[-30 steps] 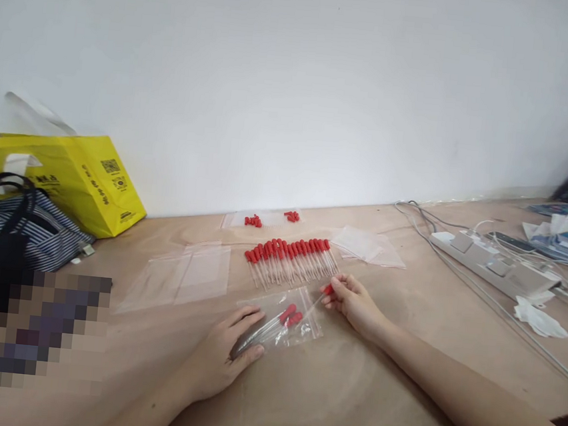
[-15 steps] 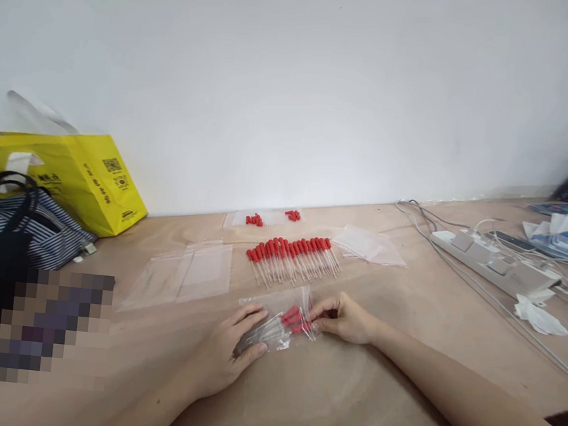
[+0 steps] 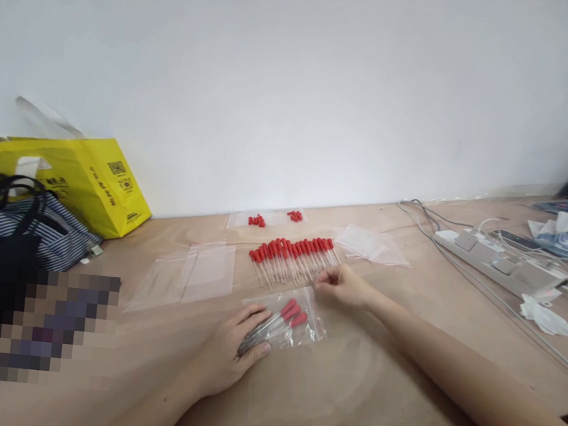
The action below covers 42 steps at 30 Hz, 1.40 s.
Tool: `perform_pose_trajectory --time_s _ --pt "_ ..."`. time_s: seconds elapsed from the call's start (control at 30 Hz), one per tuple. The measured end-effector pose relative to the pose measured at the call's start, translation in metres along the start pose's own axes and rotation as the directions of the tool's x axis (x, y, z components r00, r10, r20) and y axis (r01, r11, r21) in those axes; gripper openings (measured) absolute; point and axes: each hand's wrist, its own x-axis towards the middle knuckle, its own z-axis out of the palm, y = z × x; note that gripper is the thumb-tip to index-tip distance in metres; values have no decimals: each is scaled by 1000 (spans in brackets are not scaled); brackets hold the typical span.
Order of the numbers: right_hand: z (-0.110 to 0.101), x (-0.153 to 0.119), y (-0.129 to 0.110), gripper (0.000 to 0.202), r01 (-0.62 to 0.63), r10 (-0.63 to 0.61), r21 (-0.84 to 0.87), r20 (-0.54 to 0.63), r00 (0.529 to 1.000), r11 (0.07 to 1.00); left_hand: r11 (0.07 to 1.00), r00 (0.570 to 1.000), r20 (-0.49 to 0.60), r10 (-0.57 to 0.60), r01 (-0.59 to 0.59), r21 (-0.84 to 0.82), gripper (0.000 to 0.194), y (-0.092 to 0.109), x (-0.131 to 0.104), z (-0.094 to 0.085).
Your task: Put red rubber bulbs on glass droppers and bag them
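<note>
A clear zip bag lies flat in front of me. Inside are a few droppers with red rubber bulbs, their clear stems pointing left. My left hand rests on the bag's left end, thumb and fingers around the stems and keeping hold of the plastic. Its fingertips partly cover the stems. At the bag's upper right corner, my right hand has its fingers curled together; whatever they pinch is hidden. Just beyond the bag, a row of loose red-bulbed droppers stretches across the table, the row's right end close to my right hand.
Flat clear bags lie to the left, and more bags to the right. Small red bulbs sit on plastic by the wall. A power strip with cables is at right; a yellow bag stands at left.
My right hand has moved up and slightly right, from the bag's right end to its upper corner. The bag's right side now lies flatter and more visible. My left hand stays on the bag.
</note>
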Motion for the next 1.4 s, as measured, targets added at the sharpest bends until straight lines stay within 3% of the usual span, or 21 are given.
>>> perform_pose_trajectory --time_s 0.1,0.33,0.5,0.67,0.83,1.03,1.2,1.4 --pt "-5 36 -9 13 -35 8 -165 -166 986 986 1000 1000 -3 -1 1 -10 38 0 -1 0" --pt "25 111 -26 30 -104 24 -283 -273 962 953 1000 1000 -9 -12 12 -21 40 -1 -3 1" --pt "35 130 -23 20 -140 64 -265 -275 959 954 999 1000 -2 -19 19 -36 37 3 -2 -2" --pt "27 136 -18 12 -120 87 -102 -278 957 988 999 1000 3 -24 24 -27 38 2 -4 -2" --pt "1 118 -18 17 -61 118 176 -336 934 982 999 1000 0 -28 28 -20 39 0 -3 0" --pt "-26 49 -6 27 70 146 409 -474 868 910 998 998 42 -52 54 -44 39 2 -1 -8" --pt "-17 -9 12 39 125 200 545 -498 844 829 999 999 32 -36 37 -25 37 1 1 -9" --pt "7 -32 9 44 81 287 652 -438 852 754 1000 1000 9 -14 14 -2 37 1 3 -6"
